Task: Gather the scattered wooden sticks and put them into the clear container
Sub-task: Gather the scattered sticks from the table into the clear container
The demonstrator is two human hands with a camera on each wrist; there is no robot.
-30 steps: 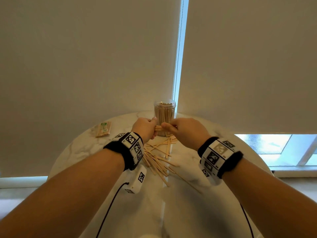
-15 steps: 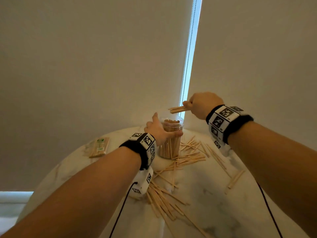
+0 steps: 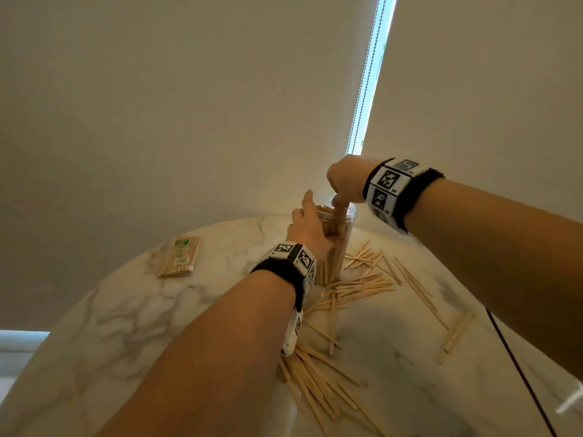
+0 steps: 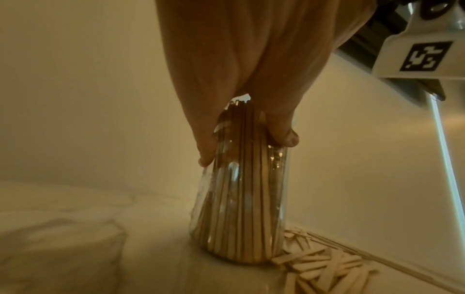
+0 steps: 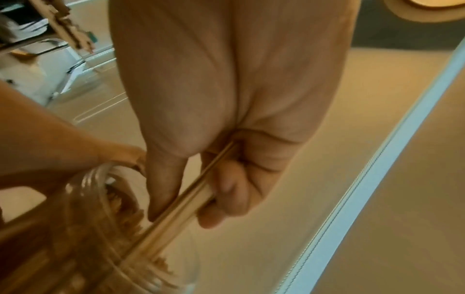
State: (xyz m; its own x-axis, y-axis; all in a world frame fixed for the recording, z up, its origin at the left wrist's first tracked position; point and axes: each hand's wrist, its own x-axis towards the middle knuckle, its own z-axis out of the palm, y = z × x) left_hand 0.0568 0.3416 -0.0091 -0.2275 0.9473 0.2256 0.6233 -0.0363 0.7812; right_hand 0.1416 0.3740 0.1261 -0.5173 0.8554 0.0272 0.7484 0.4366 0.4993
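A clear container (image 3: 339, 238) full of upright wooden sticks stands at the far side of the round marble table (image 3: 157, 326). My left hand (image 3: 307, 230) grips its side, thumb and fingers wrapped around the wall (image 4: 241, 179). My right hand (image 3: 345, 184) is above the mouth and pinches a small bundle of sticks (image 5: 181, 206), whose lower ends dip into the container's opening (image 5: 108, 214). Scattered sticks (image 3: 362, 283) lie right of the container, and another pile (image 3: 315, 383) lies nearer me.
A wrapped pack of sticks (image 3: 180, 256) lies at the table's left. A pair of loose sticks (image 3: 456, 337) lies at the right near a black cable (image 3: 517, 367). Roller blinds (image 3: 189, 105) hang close behind the table.
My right hand turned the bundle from level to upright and lowered it into the container's mouth. My left hand closed from a loose touch to a grip on the container.
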